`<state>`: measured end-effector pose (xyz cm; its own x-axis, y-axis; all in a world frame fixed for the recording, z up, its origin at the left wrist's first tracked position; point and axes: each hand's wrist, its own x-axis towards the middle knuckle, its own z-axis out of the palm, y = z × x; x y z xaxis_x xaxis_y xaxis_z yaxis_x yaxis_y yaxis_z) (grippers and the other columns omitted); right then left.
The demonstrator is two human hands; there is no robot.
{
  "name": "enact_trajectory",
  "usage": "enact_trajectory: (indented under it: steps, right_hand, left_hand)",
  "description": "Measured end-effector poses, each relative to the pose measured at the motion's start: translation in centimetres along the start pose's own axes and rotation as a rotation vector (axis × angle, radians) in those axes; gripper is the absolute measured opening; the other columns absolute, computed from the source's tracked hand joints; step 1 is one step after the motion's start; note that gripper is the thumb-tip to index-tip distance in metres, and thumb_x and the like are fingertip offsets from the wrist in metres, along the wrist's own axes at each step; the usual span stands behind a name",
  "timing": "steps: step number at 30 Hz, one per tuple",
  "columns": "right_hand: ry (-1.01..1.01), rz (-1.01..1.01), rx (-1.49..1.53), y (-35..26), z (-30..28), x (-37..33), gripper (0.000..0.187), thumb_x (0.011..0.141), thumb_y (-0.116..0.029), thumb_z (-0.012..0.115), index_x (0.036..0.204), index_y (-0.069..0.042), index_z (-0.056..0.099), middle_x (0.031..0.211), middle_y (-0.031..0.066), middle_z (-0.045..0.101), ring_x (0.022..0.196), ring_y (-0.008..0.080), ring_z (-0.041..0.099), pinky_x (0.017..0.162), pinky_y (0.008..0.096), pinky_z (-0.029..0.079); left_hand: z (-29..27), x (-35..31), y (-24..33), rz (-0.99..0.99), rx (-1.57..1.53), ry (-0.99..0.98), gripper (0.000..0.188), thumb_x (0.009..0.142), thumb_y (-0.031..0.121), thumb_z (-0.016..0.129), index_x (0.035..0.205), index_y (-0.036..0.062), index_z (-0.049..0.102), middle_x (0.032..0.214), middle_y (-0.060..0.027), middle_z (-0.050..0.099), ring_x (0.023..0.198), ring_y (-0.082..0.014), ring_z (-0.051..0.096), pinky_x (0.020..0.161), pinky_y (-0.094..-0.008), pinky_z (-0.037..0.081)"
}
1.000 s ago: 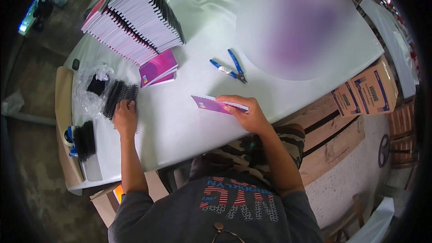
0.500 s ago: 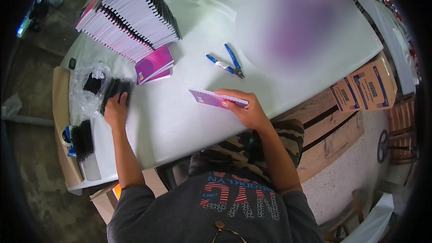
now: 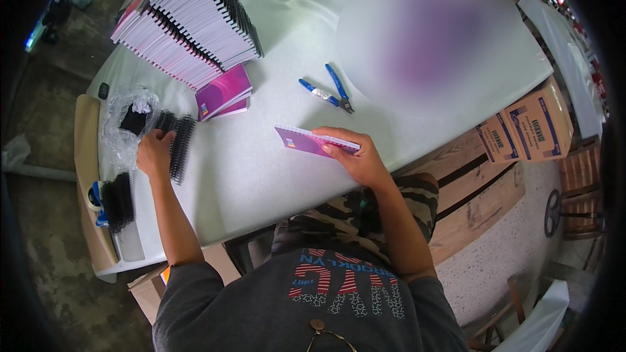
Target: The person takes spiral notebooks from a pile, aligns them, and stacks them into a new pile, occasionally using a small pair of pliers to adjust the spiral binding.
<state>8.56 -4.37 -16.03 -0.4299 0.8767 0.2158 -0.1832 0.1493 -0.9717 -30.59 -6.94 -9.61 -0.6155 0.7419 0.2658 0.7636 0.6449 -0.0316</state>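
My right hand holds a small purple booklet in front of me, thumb on its cover and fingers behind. A row of punched holes runs along its upper edge, and no coil shows in it. At the left, my left hand has thumb and fingers closed on the black spiral binding coils on the table; the hand partly hides them. Blue-handled cutting pliers lie with handles spread beyond the booklet. Two purple notebooks rest one over the other at the foot of tall stacks of spiral-bound notebooks.
A clear plastic bag with black coils lies left of my left hand. Nearer me are another black coil bundle and a blue tape dispenser. A cardboard box sits on the wooden bench at right. The table's far right is blurred.
My left hand has shifted a little left over the coils, and a gap has opened between two groups of them. The right hand and booklet stay nearly still.
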Motion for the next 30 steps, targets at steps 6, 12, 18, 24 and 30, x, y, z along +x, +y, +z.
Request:
enact_trajectory:
  steps: [6,12,18,24,30]
  right_hand:
    - [-0.001,0.023,0.015,0.0,-0.1,0.0,0.029,0.085,-0.001,0.059,0.114,-0.003,0.062,0.104,0.0068,0.066,0.092,0.0100,0.057,0.083,0.0240,0.045]
    - [-0.018,0.083,-0.031,-0.1,-0.1,-0.1,0.032,0.085,0.000,0.058,0.117,-0.004,0.061,0.108,0.0070,0.065,0.092,0.0096,0.057,0.083,0.0236,0.046]
    - [0.027,0.062,-0.003,0.0,0.3,0.0,0.031,0.084,0.000,0.059,0.115,-0.005,0.062,0.106,0.0066,0.066,0.091,0.0093,0.058,0.083,0.0239,0.046]
    - [0.053,0.058,-0.043,0.2,0.3,-0.2,0.030,0.084,-0.002,0.060,0.114,-0.006,0.063,0.102,0.0070,0.068,0.086,0.0077,0.059,0.079,0.0229,0.047]
    - [0.047,0.077,-0.102,0.0,0.3,-0.3,0.027,0.084,-0.002,0.063,0.110,0.001,0.063,0.100,0.0085,0.068,0.085,0.0094,0.060,0.079,0.0225,0.048]
  left_hand:
    - [-0.2,1.0,-0.5,0.044,-0.013,0.028,0.031,0.081,0.042,0.062,0.085,0.0123,0.069,0.079,-0.0117,0.066,0.076,-0.0330,0.062,0.064,-0.0418,0.047]
    - [-1.9,-5.0,5.9,0.543,-0.988,-0.243,0.026,0.092,0.026,0.048,0.095,0.0021,0.058,0.069,-0.0022,0.050,0.060,-0.0128,0.044,0.056,-0.0281,0.039]
    - [-1.6,-9.4,10.4,0.496,-1.185,-0.903,0.038,0.098,0.037,0.042,0.084,0.0041,0.052,0.063,0.0021,0.041,0.057,-0.0069,0.035,0.052,-0.0226,0.032]
    - [-1.9,-8.9,11.4,0.483,-1.052,-0.772,0.048,0.099,0.040,0.037,0.071,0.0035,0.051,0.056,0.0010,0.039,0.050,-0.0073,0.033,0.046,-0.0240,0.029]
    - [-2.8,-7.1,12.0,0.273,-1.114,-1.204,0.047,0.098,0.040,0.038,0.067,0.0068,0.047,0.051,0.0013,0.038,0.042,-0.0086,0.031,0.041,-0.0247,0.027]
